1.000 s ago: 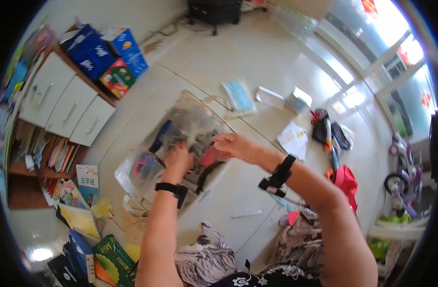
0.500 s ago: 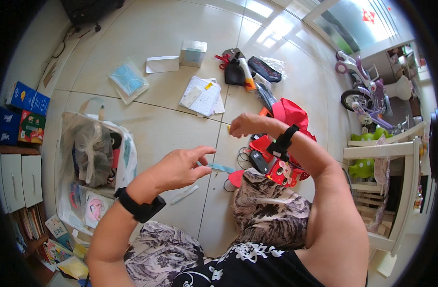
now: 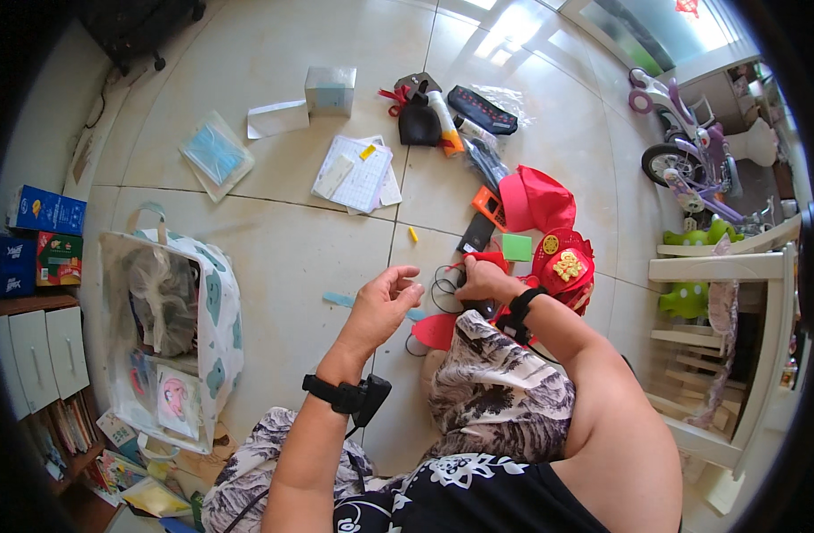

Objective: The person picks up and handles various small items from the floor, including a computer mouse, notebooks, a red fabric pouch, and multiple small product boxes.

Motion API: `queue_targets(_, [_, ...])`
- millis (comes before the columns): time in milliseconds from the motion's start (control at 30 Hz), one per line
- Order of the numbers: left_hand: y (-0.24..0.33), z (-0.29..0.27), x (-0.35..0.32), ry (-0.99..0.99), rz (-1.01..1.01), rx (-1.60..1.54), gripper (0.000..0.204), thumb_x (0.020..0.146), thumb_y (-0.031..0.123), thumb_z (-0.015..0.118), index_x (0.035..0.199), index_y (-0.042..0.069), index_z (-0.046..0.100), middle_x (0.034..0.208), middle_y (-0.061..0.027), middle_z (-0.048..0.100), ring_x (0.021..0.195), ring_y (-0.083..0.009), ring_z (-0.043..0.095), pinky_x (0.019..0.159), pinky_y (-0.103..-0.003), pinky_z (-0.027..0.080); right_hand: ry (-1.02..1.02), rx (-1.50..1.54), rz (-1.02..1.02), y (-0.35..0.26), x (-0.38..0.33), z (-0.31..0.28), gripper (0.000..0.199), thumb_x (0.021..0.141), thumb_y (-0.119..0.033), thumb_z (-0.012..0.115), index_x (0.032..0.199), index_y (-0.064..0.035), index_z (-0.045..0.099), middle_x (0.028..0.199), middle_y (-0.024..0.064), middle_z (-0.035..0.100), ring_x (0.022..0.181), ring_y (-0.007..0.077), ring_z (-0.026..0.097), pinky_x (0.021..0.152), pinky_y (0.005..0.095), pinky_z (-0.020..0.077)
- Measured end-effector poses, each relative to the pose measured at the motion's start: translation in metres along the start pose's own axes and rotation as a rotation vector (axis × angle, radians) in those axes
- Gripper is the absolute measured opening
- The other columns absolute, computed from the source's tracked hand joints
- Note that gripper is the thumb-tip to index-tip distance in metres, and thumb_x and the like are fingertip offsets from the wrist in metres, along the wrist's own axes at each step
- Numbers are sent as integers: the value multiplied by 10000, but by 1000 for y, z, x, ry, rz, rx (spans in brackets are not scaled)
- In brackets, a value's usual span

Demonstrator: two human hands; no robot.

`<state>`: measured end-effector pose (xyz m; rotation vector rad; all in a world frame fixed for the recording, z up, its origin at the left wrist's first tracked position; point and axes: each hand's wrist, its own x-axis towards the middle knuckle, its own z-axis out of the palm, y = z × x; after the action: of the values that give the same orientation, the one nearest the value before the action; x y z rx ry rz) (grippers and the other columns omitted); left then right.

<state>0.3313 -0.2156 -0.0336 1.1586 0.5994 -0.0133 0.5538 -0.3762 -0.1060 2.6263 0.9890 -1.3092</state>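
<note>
On the tiled floor, beside the raised knee, a small red object (image 3: 489,259) is gripped by the right hand (image 3: 480,281), whose fingers are curled tightly around it; what the object is cannot be told. A loop of black cable (image 3: 442,286) lies just left of that hand. The left hand (image 3: 385,302) is held above the floor with its fingers loosely curled and half open, and nothing is seen in its grip. A pale blue strip (image 3: 339,299) lies on the floor just beside it. A red bag (image 3: 562,266) rests near the right wrist. Well apart to the left, a patterned tote bag (image 3: 213,302) stands open.
</note>
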Motion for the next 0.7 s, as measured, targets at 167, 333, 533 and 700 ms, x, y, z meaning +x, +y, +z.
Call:
queue_targets(167, [-25, -15, 10, 189, 118, 139, 411, 890, 211, 661, 1211, -24, 559, 1005, -94, 666, 896, -140, 632, 794, -281, 513, -436, 1487, -393, -41, 7, -37, 398, 862, -70, 584, 1243, 7, 496, 1133, 142, 617, 1016, 247, 635, 915, 368, 513])
queue_targets(333, [5, -10, 7, 136, 4, -81, 441, 896, 257, 683, 1203, -21, 532, 1017, -57, 634, 868, -99, 590, 717, -232, 483, -593, 1592, -618, -101, -19, -53, 423, 926, -108, 563, 1312, -6, 423, 1264, 183, 548, 1157, 289, 573, 1004, 400, 462])
queue_targets(533, [8, -15, 0, 182, 124, -171, 422, 894, 255, 681, 1174, -12, 513, 1049, -82, 633, 904, -141, 636, 772, -305, 540, -406, 1494, -687, -144, -26, -48, 445, 975, -253, 542, 1349, -42, 426, 1257, 116, 555, 1186, 193, 529, 1019, 349, 428])
queue_targets(700, [32, -29, -3, 153, 202, -593, 382, 905, 299, 656, 1170, 40, 563, 1042, -54, 643, 919, -151, 640, 790, -300, 540, -673, 1483, -703, -148, -29, -40, 606, 952, -504, 506, 1382, -88, 406, 1254, 77, 542, 1105, 152, 544, 965, 336, 452])
